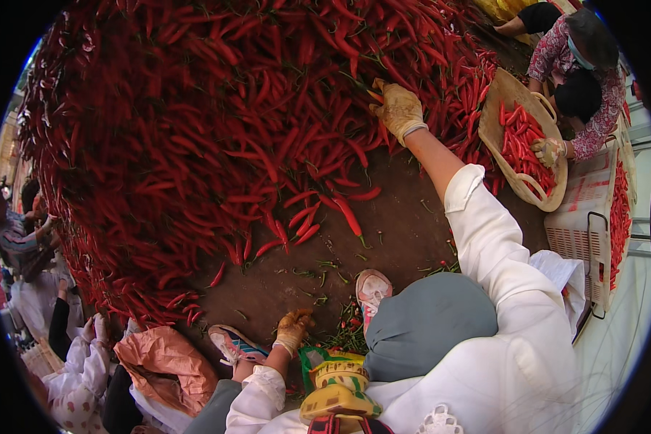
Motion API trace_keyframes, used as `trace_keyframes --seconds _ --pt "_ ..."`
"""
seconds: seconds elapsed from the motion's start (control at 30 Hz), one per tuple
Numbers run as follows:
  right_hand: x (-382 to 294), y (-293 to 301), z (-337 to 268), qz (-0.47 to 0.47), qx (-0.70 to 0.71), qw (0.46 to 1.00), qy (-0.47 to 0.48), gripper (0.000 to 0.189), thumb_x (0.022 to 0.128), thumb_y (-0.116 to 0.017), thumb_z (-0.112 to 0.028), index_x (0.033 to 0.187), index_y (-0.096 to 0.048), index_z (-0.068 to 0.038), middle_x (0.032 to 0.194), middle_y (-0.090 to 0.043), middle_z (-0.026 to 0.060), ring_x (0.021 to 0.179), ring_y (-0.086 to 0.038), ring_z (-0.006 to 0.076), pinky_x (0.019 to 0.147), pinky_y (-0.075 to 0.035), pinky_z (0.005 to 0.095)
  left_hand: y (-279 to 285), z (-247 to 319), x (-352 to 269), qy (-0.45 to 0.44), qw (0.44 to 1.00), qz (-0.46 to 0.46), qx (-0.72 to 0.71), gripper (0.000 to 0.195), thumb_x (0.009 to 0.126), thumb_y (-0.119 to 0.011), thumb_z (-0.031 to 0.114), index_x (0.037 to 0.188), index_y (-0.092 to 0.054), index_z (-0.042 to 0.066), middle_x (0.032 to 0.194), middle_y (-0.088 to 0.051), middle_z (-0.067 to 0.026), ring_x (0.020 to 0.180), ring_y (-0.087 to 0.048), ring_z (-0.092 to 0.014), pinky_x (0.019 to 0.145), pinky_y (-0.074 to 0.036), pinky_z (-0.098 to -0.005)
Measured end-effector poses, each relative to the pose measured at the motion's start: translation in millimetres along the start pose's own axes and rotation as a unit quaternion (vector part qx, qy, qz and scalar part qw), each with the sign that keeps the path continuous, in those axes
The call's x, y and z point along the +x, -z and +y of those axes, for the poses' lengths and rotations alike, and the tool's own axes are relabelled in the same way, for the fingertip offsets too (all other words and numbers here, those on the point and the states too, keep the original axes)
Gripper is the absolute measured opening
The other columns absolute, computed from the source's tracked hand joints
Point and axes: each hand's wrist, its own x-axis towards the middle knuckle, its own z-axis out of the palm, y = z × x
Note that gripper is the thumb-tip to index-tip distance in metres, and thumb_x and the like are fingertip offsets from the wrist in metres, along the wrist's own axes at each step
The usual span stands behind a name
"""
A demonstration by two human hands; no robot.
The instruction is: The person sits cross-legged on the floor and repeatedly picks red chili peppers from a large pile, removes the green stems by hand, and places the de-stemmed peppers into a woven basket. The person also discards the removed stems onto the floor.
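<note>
My right hand (399,111), in a stained, light-coloured glove, reaches out to the edge of a large heap of red chili peppers (238,119). An orange-and-green chili pepper (376,97) shows between its thumb and forefinger; whether they grip it is unclear. Down by my shoes, my left hand (294,330) wears a similar glove. Its fingers are bent and nothing shows in them, though the palm side is hidden. Beside it, green stems and bits of pepper (347,331) lie on the brown ground between my feet. One loose red chili (349,218) lies nearer me than the heap.
At right a person (580,87) has a gloved hand in a shallow basket (496,127) of chilies. Behind it stands a white plastic crate (575,217) of chilies. An orange woven sack (165,363) sits at lower left, near other people. A yellow-green bag (312,361) lies below me.
</note>
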Motion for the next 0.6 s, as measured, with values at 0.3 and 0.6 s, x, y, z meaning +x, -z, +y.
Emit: trace_keyframes --seconds 0.3,0.6 --pt "-30 -51 -63 -0.249 -0.042 0.962 0.104 0.036 0.075 -0.069 -0.034 0.092 -0.069 -0.003 0.097 -0.067 0.0169 0.094 -0.064 0.0338 0.084 -0.051 0.0405 -13 15 16 -0.084 0.994 -0.024 -0.072 0.027 0.095 -0.051 0.013 0.117 -0.061 0.004 0.086 -0.066 -0.0057 0.065 -0.056 -0.010 0.056 -0.046 -0.0239" --pt "67 31 -9 0.123 0.364 0.921 -0.071 0.030 0.082 -0.064 -0.028 0.093 -0.061 -0.001 0.089 -0.067 0.0147 0.079 -0.065 0.0250 0.072 -0.050 0.0369 5 2 25 -0.066 0.989 -0.016 -0.131 0.028 0.095 -0.055 0.019 0.119 -0.062 0.005 0.087 -0.070 -0.0081 0.067 -0.058 -0.011 0.060 -0.046 -0.0230"
